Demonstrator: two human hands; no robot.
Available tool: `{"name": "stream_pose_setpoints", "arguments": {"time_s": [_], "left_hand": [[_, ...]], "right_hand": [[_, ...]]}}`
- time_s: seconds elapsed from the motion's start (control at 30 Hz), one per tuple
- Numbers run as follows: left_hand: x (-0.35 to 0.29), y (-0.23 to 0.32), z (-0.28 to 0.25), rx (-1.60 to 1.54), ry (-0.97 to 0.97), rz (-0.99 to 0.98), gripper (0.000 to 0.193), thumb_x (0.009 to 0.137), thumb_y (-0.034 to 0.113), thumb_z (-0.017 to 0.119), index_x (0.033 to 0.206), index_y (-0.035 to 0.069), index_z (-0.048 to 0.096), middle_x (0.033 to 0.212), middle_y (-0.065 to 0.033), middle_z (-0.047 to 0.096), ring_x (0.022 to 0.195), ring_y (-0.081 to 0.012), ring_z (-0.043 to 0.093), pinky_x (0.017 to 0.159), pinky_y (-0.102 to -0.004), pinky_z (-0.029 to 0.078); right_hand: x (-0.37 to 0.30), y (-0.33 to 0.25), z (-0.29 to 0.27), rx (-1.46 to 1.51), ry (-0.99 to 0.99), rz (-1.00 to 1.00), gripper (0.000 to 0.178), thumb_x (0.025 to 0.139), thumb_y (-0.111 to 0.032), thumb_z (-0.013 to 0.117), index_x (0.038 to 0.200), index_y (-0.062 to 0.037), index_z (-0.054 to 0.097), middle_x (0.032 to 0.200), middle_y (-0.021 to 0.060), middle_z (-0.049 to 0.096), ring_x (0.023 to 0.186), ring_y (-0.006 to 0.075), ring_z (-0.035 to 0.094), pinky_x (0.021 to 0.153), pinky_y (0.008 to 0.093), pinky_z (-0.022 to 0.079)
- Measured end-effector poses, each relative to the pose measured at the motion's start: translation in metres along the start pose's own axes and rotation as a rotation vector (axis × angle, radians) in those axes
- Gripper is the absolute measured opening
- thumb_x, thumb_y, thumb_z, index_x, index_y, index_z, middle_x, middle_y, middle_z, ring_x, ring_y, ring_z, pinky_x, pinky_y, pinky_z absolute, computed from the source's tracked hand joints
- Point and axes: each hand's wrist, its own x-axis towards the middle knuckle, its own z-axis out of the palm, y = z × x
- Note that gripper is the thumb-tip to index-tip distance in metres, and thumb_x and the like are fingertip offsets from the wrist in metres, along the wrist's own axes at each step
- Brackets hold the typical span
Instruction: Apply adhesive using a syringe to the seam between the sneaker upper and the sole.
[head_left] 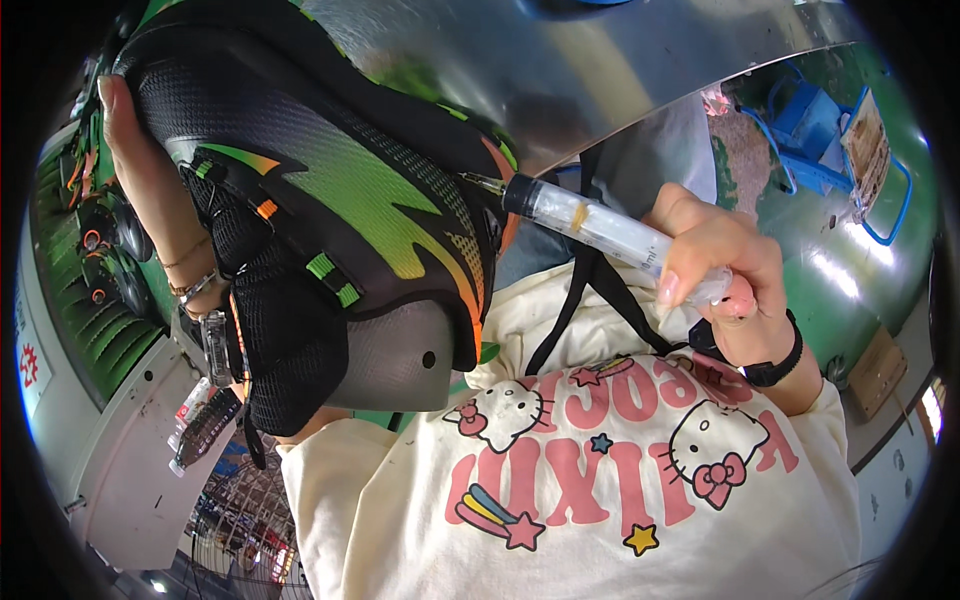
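A black mesh shoe upper (330, 190) with green and orange flame-like patches fills the upper left. It is stretched over a grey shoe last (400, 355), whose bare end with a small dark hole faces down. My left hand (150, 190) wraps the shoe's left side, with some fingers hidden behind it. In my right hand (735, 270) is a clear plastic syringe (600, 228), gripped round the barrel near its plunger end. Its thin tip points left at the shoe's right edge; whether it touches cannot be made out.
A shiny metal tabletop (610, 70) lies beyond the shoe. A green-slatted conveyor (95, 330) carrying shoes runs at the left, near a wire fan guard (245, 515). A blue metal-framed stool (810, 125) stands on the green floor at right.
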Motion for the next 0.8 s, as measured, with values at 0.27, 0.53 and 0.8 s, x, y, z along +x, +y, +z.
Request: {"name": "stream_pose_setpoints", "arguments": {"time_s": [0.27, 0.53, 0.8], "left_hand": [[-0.003, -0.002, -0.001, 0.017, 0.023, -0.015, 0.057, 0.087, 0.047, 0.039, 0.109, -0.005, 0.047, 0.100, -0.0145, 0.054, 0.088, -0.0218, 0.055, 0.083, -0.0332, 0.044], [-0.006, -0.006, -0.003, 0.028, 0.034, -0.039, 0.054, 0.087, 0.047, 0.041, 0.104, -0.004, 0.051, 0.093, -0.0130, 0.057, 0.083, -0.0205, 0.057, 0.081, -0.0324, 0.045], [-0.008, -0.007, -0.007, 0.035, 0.075, -0.075, 0.052, 0.087, 0.046, 0.042, 0.099, -0.003, 0.054, 0.087, -0.0114, 0.059, 0.077, -0.0193, 0.059, 0.078, -0.0317, 0.046]], "right_hand": [[-0.005, 0.000, -0.002, 0.014, 0.014, 0.004, 0.043, 0.091, -0.038, 0.040, 0.088, 0.0017, 0.058, 0.076, 0.0078, 0.061, 0.058, 0.0156, 0.046, 0.060, 0.0282, 0.034], [-0.013, -0.002, 0.000, -0.002, -0.004, 0.023, 0.043, 0.091, -0.038, 0.040, 0.087, 0.0013, 0.058, 0.075, 0.0073, 0.061, 0.059, 0.0156, 0.046, 0.059, 0.0283, 0.034], [-0.017, -0.001, 0.001, -0.008, 0.000, 0.009, 0.043, 0.091, -0.037, 0.041, 0.087, 0.0016, 0.058, 0.075, 0.0077, 0.061, 0.059, 0.0158, 0.047, 0.060, 0.0283, 0.035]]}}
